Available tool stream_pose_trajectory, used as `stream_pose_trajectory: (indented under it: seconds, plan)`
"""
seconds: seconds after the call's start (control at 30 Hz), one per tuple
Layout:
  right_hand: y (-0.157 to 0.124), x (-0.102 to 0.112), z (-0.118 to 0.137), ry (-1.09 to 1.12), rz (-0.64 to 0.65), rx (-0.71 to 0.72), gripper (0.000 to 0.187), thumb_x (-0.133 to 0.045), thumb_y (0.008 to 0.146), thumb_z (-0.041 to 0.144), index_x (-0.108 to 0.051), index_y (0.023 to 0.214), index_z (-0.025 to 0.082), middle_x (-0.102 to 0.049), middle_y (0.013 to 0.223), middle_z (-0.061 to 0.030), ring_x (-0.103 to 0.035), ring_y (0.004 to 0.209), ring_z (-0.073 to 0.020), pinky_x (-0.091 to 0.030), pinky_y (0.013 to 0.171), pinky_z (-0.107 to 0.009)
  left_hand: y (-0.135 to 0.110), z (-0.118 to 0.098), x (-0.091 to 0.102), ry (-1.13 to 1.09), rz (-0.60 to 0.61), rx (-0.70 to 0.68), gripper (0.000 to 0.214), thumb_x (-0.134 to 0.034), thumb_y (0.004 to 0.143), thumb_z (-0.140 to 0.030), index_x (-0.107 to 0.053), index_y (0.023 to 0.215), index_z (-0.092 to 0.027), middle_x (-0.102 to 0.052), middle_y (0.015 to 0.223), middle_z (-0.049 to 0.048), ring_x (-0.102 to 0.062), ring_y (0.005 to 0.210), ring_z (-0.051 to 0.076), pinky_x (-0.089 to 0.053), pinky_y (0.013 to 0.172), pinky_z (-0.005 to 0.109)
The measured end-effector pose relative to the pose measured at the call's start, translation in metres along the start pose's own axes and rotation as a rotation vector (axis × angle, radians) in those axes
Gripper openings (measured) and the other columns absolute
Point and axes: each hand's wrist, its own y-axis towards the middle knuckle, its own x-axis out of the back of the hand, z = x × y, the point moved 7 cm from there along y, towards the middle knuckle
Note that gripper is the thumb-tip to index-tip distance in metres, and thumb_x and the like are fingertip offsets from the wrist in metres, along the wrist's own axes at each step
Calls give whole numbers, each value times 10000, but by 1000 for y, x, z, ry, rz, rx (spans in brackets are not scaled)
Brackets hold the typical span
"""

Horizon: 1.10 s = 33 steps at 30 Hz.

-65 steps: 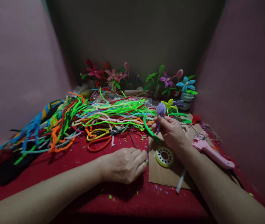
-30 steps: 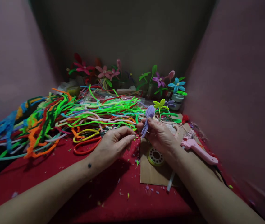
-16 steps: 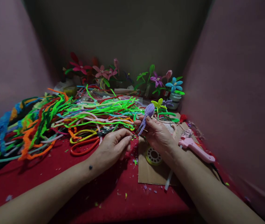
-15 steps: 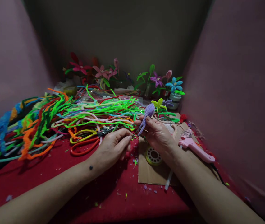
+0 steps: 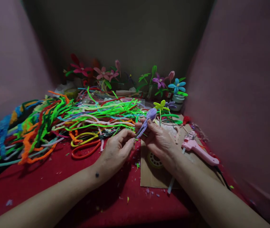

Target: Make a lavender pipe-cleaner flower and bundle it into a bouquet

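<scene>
My right hand [image 5: 160,141] is closed around a purple pipe-cleaner flower bud [image 5: 150,114], with the bud head tilted up to the right above my fingers. The fingers of my left hand [image 5: 117,149] pinch the lower end of the bud's purple stem, just left of my right hand. Both hands hover above the red cloth [image 5: 78,180], near the left edge of a cardboard piece [image 5: 156,177]. A green tape roll [image 5: 154,160] lies on the cardboard, partly hidden under my right wrist.
A wide heap of colourful pipe cleaners [image 5: 61,120] covers the cloth's left and middle. Finished pipe-cleaner flowers [image 5: 160,81] stand along the back wall. A pink glue gun [image 5: 197,148] lies at right. Orange-handled scissors [image 5: 86,146] lie left of my hands. Pink walls close in on both sides.
My left hand rose from the cloth and moved right to the bud, taking hold of its stem end. My right hand lowered and tilted the bud slightly leftward.
</scene>
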Motion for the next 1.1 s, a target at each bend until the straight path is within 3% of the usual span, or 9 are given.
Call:
stream_pose_trajectory:
  seconds: [0.27, 0.5, 0.77, 1.1]
  plan:
    - [-1, -5, 2, 5, 34, 15, 176, -713, 696, 292, -667, 802, 160, -726, 698, -35, -677, 804, -197, -526, 755, -341, -3, -1, 2, 70, -33, -45, 119, -462, 868, -252, -546, 870, -167, -525, 670, -36, -452, 565, 76, -375, 531, 191]
    - [2, 0, 1, 15, 22, 22, 180, -708, 704, 289, -673, 826, 161, -729, 722, -34, -675, 785, -188, -526, 759, -338, -7, 1, 1, 131, -16, -38, 152, -429, 889, -296, -532, 888, -184, -497, 608, -58, -399, 452, 61, -330, 429, 183]
    - [1, -2, 2, -44, 49, 29, 180, -703, 708, 306, -677, 824, 171, -730, 725, -28, -677, 820, -189, -521, 773, -338, -7, -2, 2, 163, -13, -59, 148, -432, 889, -291, -542, 898, -192, -507, 607, -56, -410, 432, 54, -332, 420, 175]
    - [-1, -5, 0, -114, 58, 38, 232, -700, 704, 337, -690, 854, 160, -735, 741, -46, -682, 769, -186, -524, 736, -320, -5, 2, 0, 143, -8, -52, 152, -420, 895, -295, -532, 868, -195, -428, 464, -83, -409, 384, 72, -328, 413, 183]
